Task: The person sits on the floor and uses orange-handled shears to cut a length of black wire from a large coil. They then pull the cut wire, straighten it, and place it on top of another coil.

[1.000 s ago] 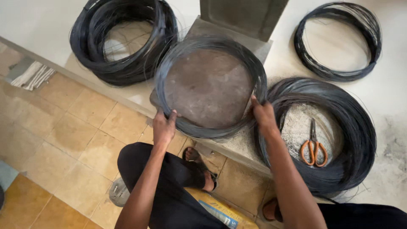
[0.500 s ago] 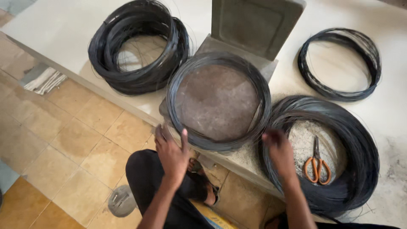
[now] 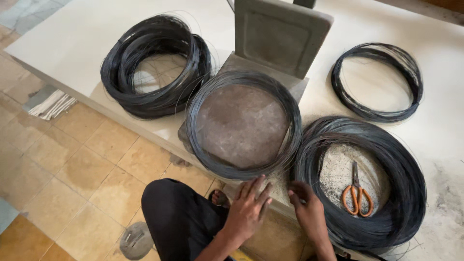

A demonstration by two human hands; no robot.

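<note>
The middle wire coil (image 3: pixel 290 121) lies flat as a round ring on a grey slab (image 3: pixel 241 125) at the platform edge, no long axis. The left hand (image 3: pixel 249 208) spreads open beside its near rim, holding nothing; the right hand (image 3: pixel 308 209), fingers loosely curled and empty, touches the big coil (image 3: pixel 401 169) around orange scissors (image 3: pixel 356 193)

Black wire coils (image 3: pixel 244 125) lie on a cream tabletop (image 3: pixel 72 38); the scissors (image 3: pixel 356 193) have orange handles; the floor tiles (image 3: pixel 72 164) are tan.
</note>
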